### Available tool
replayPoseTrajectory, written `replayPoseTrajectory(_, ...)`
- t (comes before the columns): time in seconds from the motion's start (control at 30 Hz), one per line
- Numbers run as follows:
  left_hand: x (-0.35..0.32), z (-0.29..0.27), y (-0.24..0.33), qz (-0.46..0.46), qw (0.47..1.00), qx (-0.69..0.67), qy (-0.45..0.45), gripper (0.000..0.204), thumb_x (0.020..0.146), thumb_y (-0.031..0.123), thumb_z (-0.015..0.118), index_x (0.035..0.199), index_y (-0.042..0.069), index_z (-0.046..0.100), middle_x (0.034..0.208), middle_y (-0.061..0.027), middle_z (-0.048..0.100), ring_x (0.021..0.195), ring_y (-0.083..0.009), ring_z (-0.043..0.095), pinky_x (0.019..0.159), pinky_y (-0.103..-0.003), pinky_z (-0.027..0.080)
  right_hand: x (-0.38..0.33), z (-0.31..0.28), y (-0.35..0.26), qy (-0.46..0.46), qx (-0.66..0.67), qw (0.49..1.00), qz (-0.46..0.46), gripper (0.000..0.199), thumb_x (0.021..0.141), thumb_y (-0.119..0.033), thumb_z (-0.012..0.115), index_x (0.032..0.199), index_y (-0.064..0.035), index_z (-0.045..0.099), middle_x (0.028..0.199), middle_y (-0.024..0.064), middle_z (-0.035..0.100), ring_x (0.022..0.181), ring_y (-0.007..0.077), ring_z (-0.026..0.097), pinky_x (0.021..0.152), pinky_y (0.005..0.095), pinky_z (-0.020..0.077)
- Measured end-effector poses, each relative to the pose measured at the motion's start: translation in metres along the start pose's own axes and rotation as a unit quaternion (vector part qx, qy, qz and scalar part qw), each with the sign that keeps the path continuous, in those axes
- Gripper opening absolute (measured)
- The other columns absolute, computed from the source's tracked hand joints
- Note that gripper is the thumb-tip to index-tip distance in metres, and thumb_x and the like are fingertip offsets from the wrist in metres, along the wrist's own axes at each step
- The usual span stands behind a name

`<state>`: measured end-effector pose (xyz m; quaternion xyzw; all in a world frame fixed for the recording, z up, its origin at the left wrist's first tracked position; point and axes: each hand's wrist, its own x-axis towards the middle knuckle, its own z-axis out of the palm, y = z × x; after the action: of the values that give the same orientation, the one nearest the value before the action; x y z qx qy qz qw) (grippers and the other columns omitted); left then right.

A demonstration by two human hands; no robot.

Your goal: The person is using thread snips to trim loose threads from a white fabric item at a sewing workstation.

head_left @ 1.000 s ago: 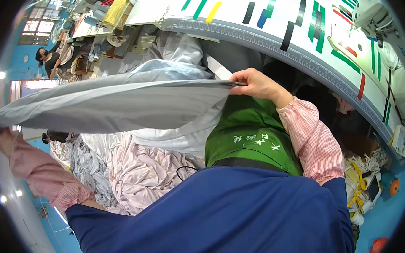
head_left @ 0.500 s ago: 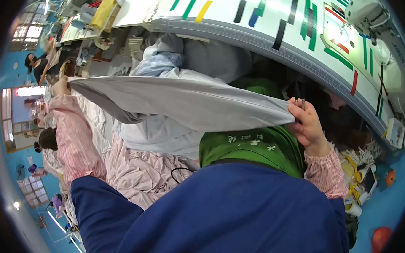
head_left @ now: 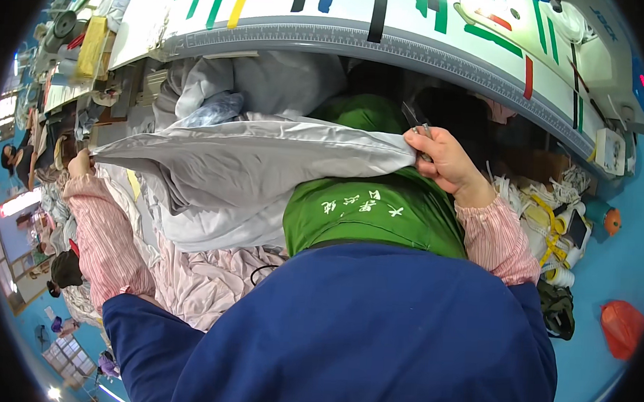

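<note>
A long piece of light grey cloth (head_left: 266, 151) stretches across in front of me, its top edge pulled fairly straight and its lower part sagging at the left. Its far left end is gripped by my left hand (head_left: 80, 165), small and near the rim of the view. My right hand (head_left: 451, 163) pinches the right end between thumb and finger. Metal thread snips (head_left: 416, 118) stick up from that same hand, their blades pointing away from me. Under the cloth lies a green apron (head_left: 379, 215) with white printing over my lap.
Ahead runs a white sewing table (head_left: 266, 9) with a ruler edge and coloured tape strips; a sewing machine (head_left: 617, 56) stands at its right. Pale pink cloth (head_left: 201, 275) heaps at my left. Right are scrap cloth and yellow tape (head_left: 553, 228) and a red bag (head_left: 621, 329).
The view has shifted, so table and cloth appear further left. The cloth's left part hangs more open, and the snips' blades now show beyond my right hand.
</note>
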<state>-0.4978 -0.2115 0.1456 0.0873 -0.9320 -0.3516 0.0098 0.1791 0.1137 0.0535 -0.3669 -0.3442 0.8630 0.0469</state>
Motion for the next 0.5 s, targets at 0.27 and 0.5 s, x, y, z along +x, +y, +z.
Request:
replayPoseTrajectory(0.27, -0.014, -0.005, 0.007, -0.016, 1.0, 0.017, -0.001, 0.018, 0.077, 0.015, 0.06, 0.07, 0.0, 0.054, 0.056, -0.004, 0.05, 0.044, -0.0106, 0.044, 0.039, -0.025, 0.033, 0.002, 0.003, -0.001, -0.008, -0.051, 0.998, -0.021, 0.019, 0.081, -0.02, 0.066, 0.081, -0.0039, 0.057, 0.064, -0.0045, 0.048, 0.044, 0.0006, 0.033, 0.039, 0.017, 0.0226)
replayPoseTrajectory(0.5, -0.008, -0.001, -0.005, -0.015, 1.0, 0.005, 0.006, 0.014, 0.075, 0.011, 0.06, 0.072, -0.001, 0.054, 0.058, -0.0046, 0.05, 0.045, -0.0119, 0.044, 0.039, -0.025, 0.031, 0.001, 0.015, 0.003, 0.04, -0.185, 0.978, -0.086, 0.019, 0.076, -0.016, 0.071, 0.083, -0.0012, 0.061, 0.065, -0.0056, 0.051, 0.052, 0.0014, 0.037, 0.046, 0.0182, 0.0271)
